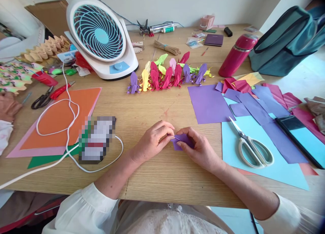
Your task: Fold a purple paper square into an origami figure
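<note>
Two hands, one left hand (pixel 153 141) and one right hand (pixel 199 147), are counted, with one small purple sheet (pixel 186 138) held between them. From there, one fan (pixel 101 36) is seen at eleven o'clock, one flask (pixel 236 58) at one, one bag (pixel 283 49) at two, one pale-handled pair of scissors (pixel 254 151) at three, one phone (pixel 98 139) at nine; at twelve, seven folded paper figures (pixel 167 78) are counted in front, those behind being too overlapped
</note>
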Tool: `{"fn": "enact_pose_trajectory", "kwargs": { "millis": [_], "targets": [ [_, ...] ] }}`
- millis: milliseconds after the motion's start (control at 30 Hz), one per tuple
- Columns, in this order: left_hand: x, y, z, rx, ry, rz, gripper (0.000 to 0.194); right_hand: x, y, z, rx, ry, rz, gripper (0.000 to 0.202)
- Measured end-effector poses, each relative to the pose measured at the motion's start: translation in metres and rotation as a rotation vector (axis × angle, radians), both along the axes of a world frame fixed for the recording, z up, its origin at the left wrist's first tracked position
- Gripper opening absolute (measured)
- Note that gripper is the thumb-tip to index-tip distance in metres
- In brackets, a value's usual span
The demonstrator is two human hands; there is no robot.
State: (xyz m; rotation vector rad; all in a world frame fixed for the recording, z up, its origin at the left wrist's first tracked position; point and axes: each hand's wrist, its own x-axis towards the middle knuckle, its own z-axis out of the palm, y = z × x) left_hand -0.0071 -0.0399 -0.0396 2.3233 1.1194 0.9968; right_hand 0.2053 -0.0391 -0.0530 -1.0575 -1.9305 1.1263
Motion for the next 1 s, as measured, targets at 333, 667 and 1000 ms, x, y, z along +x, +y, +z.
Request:
{"fn": "enact_pose_trajectory", "kwargs": {
  "millis": [333, 667, 1000],
  "targets": [
    [0.009, -0.004, -0.002, -0.227, -0.144, 0.029, 0.009, -0.004, -0.001, 0.003, 0.161, 0.048, -0.051, 0.003],
    [0.021, -0.009, -0.002, -0.293, -0.381, 0.168, 0.014, -0.005, -0.002, -0.006, -0.149, 0.196, -0.115, 0.021],
    [0.023, -0.009, 0.001, -0.628, -0.617, 0.066, 0.022, -0.005, -0.001, 0.000, -0.396, 0.249, -0.084, 0.031]
  ]
}}
